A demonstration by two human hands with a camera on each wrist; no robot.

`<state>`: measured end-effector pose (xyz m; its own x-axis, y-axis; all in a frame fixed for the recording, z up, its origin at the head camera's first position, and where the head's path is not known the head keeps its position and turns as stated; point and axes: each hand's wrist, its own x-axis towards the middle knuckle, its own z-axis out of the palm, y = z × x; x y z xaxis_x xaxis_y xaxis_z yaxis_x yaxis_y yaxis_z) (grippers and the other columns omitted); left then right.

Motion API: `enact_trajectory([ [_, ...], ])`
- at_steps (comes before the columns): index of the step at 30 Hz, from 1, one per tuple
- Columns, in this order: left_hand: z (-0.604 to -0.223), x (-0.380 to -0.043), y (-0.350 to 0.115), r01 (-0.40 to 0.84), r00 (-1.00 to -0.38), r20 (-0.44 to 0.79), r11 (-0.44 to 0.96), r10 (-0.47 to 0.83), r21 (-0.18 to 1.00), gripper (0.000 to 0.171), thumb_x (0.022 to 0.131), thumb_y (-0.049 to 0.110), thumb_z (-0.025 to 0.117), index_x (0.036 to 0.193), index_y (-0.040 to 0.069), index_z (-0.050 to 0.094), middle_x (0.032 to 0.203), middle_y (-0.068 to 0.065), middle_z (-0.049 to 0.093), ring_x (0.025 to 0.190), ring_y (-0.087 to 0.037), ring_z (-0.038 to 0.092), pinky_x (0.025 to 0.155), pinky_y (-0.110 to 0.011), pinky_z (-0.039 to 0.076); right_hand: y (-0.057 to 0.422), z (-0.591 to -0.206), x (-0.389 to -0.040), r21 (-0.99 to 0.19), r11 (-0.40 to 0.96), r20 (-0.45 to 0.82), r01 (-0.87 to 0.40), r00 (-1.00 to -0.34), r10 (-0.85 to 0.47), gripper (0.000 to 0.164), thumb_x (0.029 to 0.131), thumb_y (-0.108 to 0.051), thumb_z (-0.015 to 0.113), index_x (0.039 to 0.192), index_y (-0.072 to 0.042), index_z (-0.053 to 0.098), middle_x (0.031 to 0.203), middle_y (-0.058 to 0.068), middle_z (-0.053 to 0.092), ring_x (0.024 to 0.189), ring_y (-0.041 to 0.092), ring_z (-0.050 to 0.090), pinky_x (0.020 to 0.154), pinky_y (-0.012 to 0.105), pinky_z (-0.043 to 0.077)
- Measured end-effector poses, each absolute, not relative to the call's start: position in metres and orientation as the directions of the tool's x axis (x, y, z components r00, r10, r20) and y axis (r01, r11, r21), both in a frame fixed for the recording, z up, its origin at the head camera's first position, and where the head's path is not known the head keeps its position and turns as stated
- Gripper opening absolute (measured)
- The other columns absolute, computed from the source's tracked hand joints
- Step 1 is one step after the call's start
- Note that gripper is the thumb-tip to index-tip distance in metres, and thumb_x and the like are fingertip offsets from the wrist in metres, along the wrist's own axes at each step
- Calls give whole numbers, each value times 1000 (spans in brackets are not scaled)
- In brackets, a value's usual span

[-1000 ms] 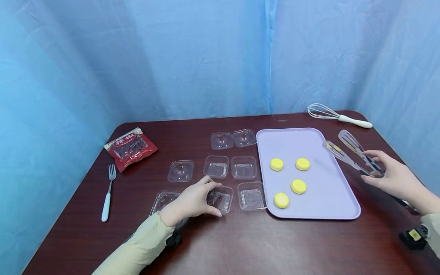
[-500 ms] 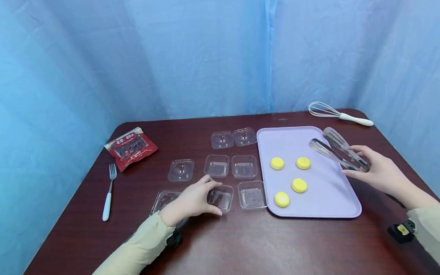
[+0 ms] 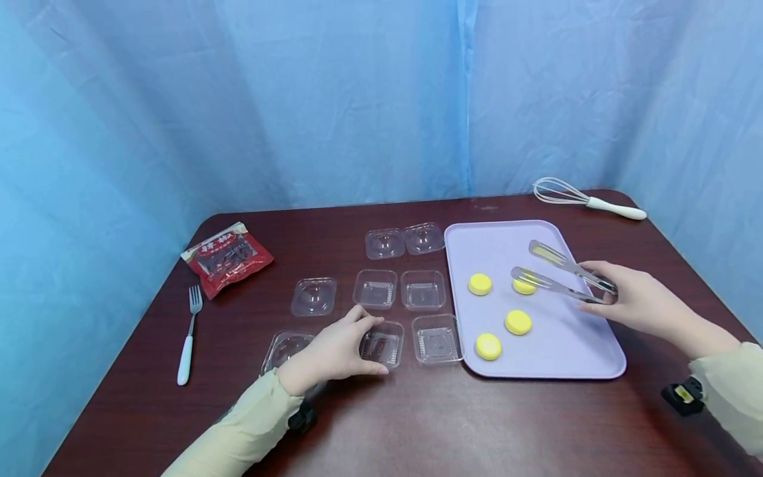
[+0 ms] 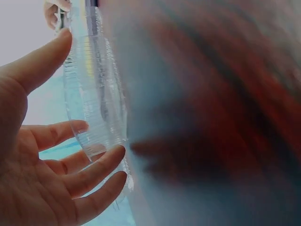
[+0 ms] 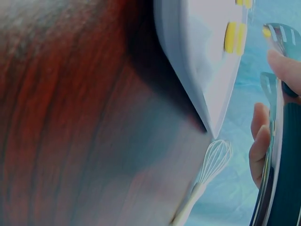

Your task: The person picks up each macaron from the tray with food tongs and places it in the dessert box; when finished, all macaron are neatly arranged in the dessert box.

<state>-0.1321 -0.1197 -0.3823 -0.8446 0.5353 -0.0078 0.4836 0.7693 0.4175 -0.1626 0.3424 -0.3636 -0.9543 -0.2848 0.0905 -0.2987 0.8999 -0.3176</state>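
In the head view, my left hand [image 3: 334, 351] holds a clear square plastic container [image 3: 387, 343] on the table, thumb and fingers at opposite sides of its rim. The left wrist view shows the fingertips against its ribbed wall [image 4: 96, 108]. My right hand [image 3: 646, 305] grips metal tongs [image 3: 563, 287] by their dark handle part [image 5: 288, 155]. Their two slotted ends stand apart over the lilac tray [image 3: 572, 354], with nothing between them. Several yellow round macaron-like pieces [image 3: 518, 322] lie on the tray. One tong end partly covers the far right piece [image 3: 524, 286].
More clear containers [image 3: 438, 339] stand by the held one, one touching the tray's edge. Domed clear lids [image 3: 314, 296] lie behind and to the left. A whisk [image 3: 614, 208] lies back right; a red packet [image 3: 229, 258] and a fork [image 3: 187, 351] lie left.
My right hand has carried the tongs leftward from the right of the tray to over it, and the tong ends have come lower. My left hand has stayed at the container.
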Motion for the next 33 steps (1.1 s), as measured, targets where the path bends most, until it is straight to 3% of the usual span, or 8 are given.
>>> enact_trajectory([
  [3, -382, -132, -120, 496, -836, -16, 767, 549, 408, 75, 69, 43, 81, 129, 4, 56, 108, -5, 49, 70, -11, 51, 65, -29, 47, 341, -364, -163, -301, 904, 60, -302, -953, -299, 70, 72, -27, 82, 128, 1, 50, 77, 0, 52, 60, 5, 43, 51, 21, 35],
  [6, -383, -133, -121, 507, -828, -10, 756, 560, 413, 75, 70, 40, 81, 129, 3, 55, 110, -5, 49, 75, -13, 55, 67, -29, 48, 338, -365, -165, -283, 908, 40, -309, -950, -310, 69, 72, -26, 81, 127, 2, 52, 86, 6, 60, 66, 9, 47, 54, 23, 38],
  [10, -383, -133, -123, 506, -823, -15, 746, 568, 433, 75, 70, 37, 82, 130, 2, 55, 112, -5, 49, 81, -15, 58, 71, -30, 49, 335, -367, -168, -243, 905, 52, -349, -936, -347, 67, 72, -27, 81, 125, 3, 54, 105, 17, 64, 78, 18, 53, 64, 33, 47],
  [18, -383, -136, -124, 466, -840, -30, 747, 542, 474, 73, 66, 35, 85, 127, 6, 58, 110, -3, 51, 85, -15, 58, 75, -33, 50, 335, -369, -169, -199, 906, 35, -374, -926, -375, 63, 73, -25, 80, 126, 1, 55, 103, 14, 64, 78, 18, 52, 65, 35, 46],
  [21, -384, -136, -124, 449, -849, -32, 751, 528, 484, 73, 64, 35, 86, 126, 7, 59, 108, -3, 51, 82, -14, 56, 75, -33, 50, 336, -371, -171, -207, 914, 7, -349, -935, -356, 66, 74, -29, 80, 127, 2, 55, 109, 22, 63, 85, 25, 58, 74, 45, 50],
  [26, -384, -137, -123, 438, -856, -32, 757, 516, 485, 73, 62, 35, 87, 125, 9, 60, 107, -3, 51, 78, -13, 54, 75, -34, 49, 338, -374, -173, -216, 923, -18, -319, -944, -331, 66, 77, -31, 77, 129, 2, 54, 116, 29, 60, 102, 40, 59, 83, 57, 47],
  [33, -385, -138, -123, 435, -858, -34, 760, 513, 484, 74, 61, 34, 88, 125, 9, 60, 107, -4, 52, 80, -14, 54, 76, -35, 49, 340, -374, -174, -240, 925, -2, -295, -953, -304, 60, 78, -28, 75, 128, 1, 57, 105, 26, 66, 90, 33, 64, 73, 50, 50],
])
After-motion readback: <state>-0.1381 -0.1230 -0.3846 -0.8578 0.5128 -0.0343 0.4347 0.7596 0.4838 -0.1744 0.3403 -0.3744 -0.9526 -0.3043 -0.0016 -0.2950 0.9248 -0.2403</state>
